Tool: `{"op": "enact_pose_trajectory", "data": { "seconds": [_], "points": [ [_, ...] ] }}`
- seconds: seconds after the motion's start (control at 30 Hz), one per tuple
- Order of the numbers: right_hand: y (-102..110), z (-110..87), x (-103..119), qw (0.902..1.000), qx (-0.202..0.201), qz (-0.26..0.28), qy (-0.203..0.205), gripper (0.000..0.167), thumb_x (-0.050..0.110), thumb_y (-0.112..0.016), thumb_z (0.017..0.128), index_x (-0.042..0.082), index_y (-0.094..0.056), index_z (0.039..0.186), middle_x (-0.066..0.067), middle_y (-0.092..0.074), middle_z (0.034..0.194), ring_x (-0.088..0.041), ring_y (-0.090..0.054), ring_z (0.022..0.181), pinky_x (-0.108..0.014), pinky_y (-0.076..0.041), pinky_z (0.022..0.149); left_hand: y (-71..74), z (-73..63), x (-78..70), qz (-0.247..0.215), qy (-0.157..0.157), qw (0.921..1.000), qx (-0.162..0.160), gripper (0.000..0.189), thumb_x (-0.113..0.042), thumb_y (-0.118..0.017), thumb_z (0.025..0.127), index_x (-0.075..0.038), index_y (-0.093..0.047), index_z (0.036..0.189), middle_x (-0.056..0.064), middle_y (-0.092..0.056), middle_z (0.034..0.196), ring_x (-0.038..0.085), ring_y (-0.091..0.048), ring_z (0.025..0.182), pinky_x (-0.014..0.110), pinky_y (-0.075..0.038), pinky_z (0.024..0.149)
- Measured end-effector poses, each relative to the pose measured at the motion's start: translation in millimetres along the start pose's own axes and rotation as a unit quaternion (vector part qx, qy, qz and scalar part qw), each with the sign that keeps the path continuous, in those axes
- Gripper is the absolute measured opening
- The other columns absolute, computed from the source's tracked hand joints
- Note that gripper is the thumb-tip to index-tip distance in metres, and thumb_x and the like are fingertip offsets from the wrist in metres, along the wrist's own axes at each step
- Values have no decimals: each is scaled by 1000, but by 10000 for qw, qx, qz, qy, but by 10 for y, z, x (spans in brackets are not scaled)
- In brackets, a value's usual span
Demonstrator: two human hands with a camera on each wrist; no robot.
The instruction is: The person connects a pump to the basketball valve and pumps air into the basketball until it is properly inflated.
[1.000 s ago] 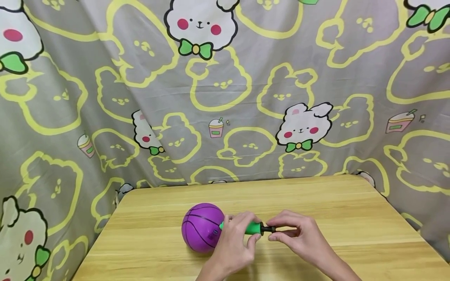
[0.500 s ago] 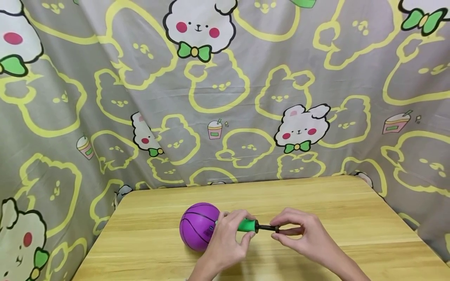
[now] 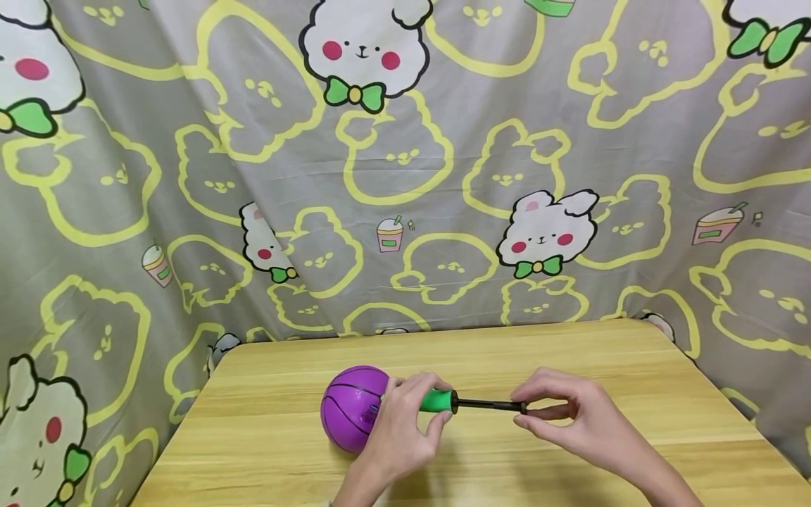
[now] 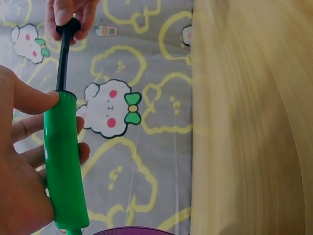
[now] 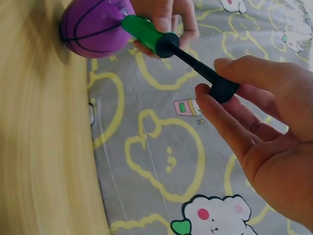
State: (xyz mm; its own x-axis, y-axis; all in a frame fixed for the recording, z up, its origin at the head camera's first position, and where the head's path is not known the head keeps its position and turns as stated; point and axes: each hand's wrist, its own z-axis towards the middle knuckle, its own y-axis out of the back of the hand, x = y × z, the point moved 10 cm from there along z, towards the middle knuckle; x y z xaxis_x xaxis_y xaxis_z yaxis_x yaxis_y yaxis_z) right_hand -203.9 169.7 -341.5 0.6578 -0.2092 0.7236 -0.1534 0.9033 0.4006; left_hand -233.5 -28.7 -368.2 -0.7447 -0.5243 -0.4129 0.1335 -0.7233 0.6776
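A purple ball [image 3: 352, 410] with black basketball lines rests on the table. My left hand [image 3: 400, 428] grips the green barrel of a hand pump [image 3: 437, 401], thumb and fingers wrapped around it in the left wrist view. The pump's nozzle end points at the ball's right side, partly hidden behind the left hand. To the right, my right hand [image 3: 579, 415] pinches the black knob [image 5: 224, 89] at the end of the pump's plunger rod [image 4: 62, 63]. A long stretch of the black rod shows between barrel and knob.
The light wooden table [image 3: 304, 486] stretches beneath both hands. Behind it and at both sides hangs a grey curtain [image 3: 443, 162] printed with yellow outlines and white cartoon animals.
My right hand has moved rightward, drawing the plunger rod out of the barrel. The left hand, pump barrel and ball have shifted slightly left.
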Motion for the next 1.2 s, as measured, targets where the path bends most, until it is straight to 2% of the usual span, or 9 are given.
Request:
{"op": "enact_pose_trajectory", "data": {
  "seconds": [0.33, 0.6, 0.93, 1.2],
  "points": [
    [157, -20, 49, 9997, 51, -243, 59, 33, -10, -79, 82, 11, -74, 107, -5, -70, 101, -17, -70, 90, -36, -61, 67, 74, 19, 53, -127, 118, 9998, -87, 31, -15, -77, 84, -23, -65, 111, -15, -69, 108, 3, -64, 100, 40, -40, 89],
    [206, -20, 35, 9990, 17, -406, -190, 30, -5, -79, 84, 13, -74, 108, -2, -70, 101, -21, -73, 90, -34, -61, 66, 60, 21, 42, -221, 182, 9995, -91, 30, -13, -77, 83, -23, -64, 109, -15, -68, 106, 2, -63, 97, 40, -39, 88],
    [231, -45, 13, 9989, -242, -243, -305, 30, -5, -80, 83, 10, -74, 108, -3, -71, 101, -19, -74, 91, -35, -60, 67, 3, 29, -2, -344, 253, 9991, -72, 31, -11, -78, 82, -20, -64, 109, -13, -67, 106, 3, -63, 95, 40, -38, 86],
    [120, -5, 2, 9997, -137, 137, -133, 30, -7, -80, 82, 6, -74, 108, -5, -70, 100, -23, -74, 90, -38, -60, 66, -22, -8, -5, -329, 389, 9987, -12, 30, -10, -76, 83, -21, -64, 109, -14, -67, 104, 2, -62, 92, 40, -37, 86]
  ]
}}
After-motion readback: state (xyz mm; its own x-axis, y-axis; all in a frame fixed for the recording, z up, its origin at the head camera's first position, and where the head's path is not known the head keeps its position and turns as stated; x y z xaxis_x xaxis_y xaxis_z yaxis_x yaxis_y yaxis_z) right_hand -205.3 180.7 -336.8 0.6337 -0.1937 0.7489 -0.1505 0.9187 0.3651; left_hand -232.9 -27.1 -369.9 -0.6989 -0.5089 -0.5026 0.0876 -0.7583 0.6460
